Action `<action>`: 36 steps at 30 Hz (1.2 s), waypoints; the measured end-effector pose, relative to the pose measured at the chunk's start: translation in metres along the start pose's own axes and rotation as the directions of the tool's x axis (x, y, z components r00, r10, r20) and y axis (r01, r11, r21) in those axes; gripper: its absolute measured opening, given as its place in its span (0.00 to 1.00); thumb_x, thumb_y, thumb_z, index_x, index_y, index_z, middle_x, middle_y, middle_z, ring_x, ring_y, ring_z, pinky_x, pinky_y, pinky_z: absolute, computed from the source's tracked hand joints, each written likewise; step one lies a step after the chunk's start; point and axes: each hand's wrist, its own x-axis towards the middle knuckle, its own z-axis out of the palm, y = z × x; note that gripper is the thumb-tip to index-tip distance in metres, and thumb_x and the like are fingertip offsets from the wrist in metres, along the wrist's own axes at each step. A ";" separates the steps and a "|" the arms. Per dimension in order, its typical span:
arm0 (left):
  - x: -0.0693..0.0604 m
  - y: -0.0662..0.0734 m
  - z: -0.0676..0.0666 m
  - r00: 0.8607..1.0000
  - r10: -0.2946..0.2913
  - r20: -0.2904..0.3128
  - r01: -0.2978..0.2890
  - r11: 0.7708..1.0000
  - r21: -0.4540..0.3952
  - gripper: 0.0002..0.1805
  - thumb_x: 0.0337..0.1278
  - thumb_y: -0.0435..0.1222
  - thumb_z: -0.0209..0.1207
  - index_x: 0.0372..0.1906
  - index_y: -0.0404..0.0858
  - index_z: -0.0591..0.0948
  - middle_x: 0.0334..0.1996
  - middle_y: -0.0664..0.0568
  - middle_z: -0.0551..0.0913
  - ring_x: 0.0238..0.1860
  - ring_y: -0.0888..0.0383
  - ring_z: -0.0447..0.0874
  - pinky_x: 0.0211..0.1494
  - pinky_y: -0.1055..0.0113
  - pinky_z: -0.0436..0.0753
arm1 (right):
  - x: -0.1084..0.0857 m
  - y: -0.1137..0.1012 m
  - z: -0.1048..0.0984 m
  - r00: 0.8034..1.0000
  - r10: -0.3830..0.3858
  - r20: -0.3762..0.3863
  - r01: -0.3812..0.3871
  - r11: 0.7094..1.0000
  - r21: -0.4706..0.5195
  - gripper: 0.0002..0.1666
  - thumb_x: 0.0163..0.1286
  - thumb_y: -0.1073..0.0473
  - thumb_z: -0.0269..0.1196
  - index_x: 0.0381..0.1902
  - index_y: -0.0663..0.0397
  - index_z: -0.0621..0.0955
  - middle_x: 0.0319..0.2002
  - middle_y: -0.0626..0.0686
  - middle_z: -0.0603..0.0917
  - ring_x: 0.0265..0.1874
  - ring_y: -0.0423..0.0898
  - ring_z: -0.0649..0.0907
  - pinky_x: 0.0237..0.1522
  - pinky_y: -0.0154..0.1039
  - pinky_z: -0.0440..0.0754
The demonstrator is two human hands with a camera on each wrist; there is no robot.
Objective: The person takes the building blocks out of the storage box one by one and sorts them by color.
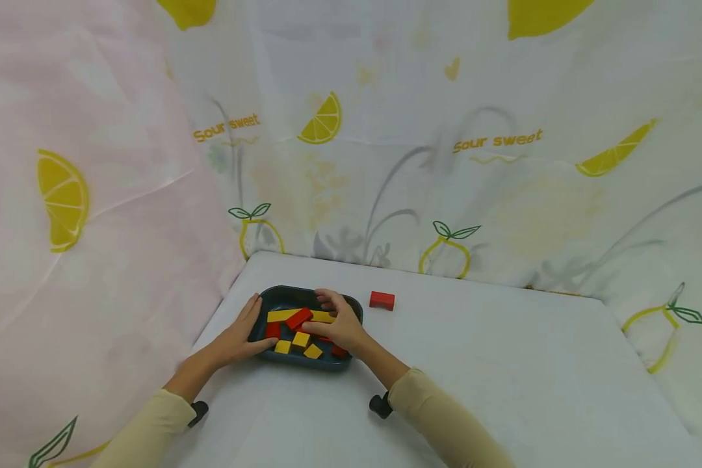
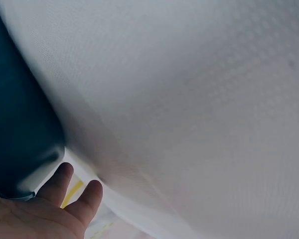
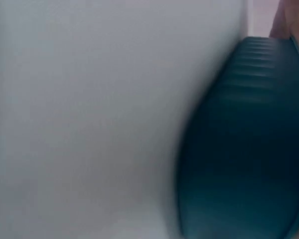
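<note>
A dark blue-green tray (image 1: 322,364) with rounded corners stands on the white table, holding several red and yellow toy blocks. My left hand (image 1: 240,335) grips its left end, thumb over the rim and fingers along the outer side. The left wrist view shows two fingertips (image 2: 92,191) outside the tray wall (image 2: 20,114). Over the tray's right half lies my right hand (image 1: 342,325), fingers apart, its thumb close to a red block (image 1: 299,318). Yellow blocks (image 1: 301,340) lie near the front. Some blocks are partly hidden under the right hand; the right wrist view shows mostly tray wall (image 3: 239,149).
A red block with a curved notch (image 1: 382,300) lies on the white tabletop (image 1: 474,364), just right of the tray. Behind and to the left hangs a lemon-patterned cloth (image 1: 374,162). Dark wrist mounts (image 1: 380,405) sit at both sleeves.
</note>
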 end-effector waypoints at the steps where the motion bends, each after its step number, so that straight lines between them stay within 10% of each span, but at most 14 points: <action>1: -0.001 -0.001 0.000 1.000 -0.001 -0.002 0.001 1.000 -0.003 0.60 0.58 0.61 0.61 0.78 0.30 0.42 0.79 0.35 0.38 0.76 0.34 0.48 0.72 0.33 0.58 | 0.002 0.001 0.004 1.000 0.011 -0.007 -0.011 1.000 -0.003 0.43 0.62 0.49 0.72 0.71 0.48 0.68 0.67 0.57 0.71 0.64 0.54 0.71 0.69 0.55 0.69; 16: -0.003 -0.004 -0.005 1.000 -0.023 -0.006 0.023 1.000 -0.006 0.61 0.57 0.61 0.61 0.79 0.32 0.41 0.79 0.37 0.37 0.77 0.36 0.47 0.73 0.34 0.58 | 0.016 0.005 0.018 0.951 0.298 -0.077 -0.292 0.953 0.088 0.28 0.60 0.58 0.73 0.58 0.48 0.81 0.60 0.53 0.80 0.58 0.52 0.76 0.66 0.52 0.73; 27: -0.001 0.000 0.001 1.000 -0.026 -0.007 0.026 1.000 -0.009 0.60 0.58 0.59 0.61 0.78 0.30 0.41 0.79 0.36 0.37 0.77 0.35 0.47 0.73 0.35 0.58 | 0.016 0.012 0.022 0.916 0.365 -0.166 -0.379 0.923 -0.063 0.24 0.59 0.69 0.70 0.54 0.49 0.83 0.53 0.54 0.84 0.51 0.50 0.79 0.64 0.53 0.75; 36: 0.000 -0.003 0.003 1.000 -0.020 -0.020 0.020 1.000 -0.010 0.59 0.58 0.58 0.61 0.78 0.31 0.42 0.79 0.35 0.38 0.76 0.35 0.48 0.73 0.34 0.58 | 0.022 0.016 0.032 0.941 0.253 -0.226 -0.327 0.851 -0.411 0.20 0.54 0.58 0.77 0.46 0.48 0.87 0.48 0.51 0.85 0.50 0.53 0.74 0.59 0.53 0.66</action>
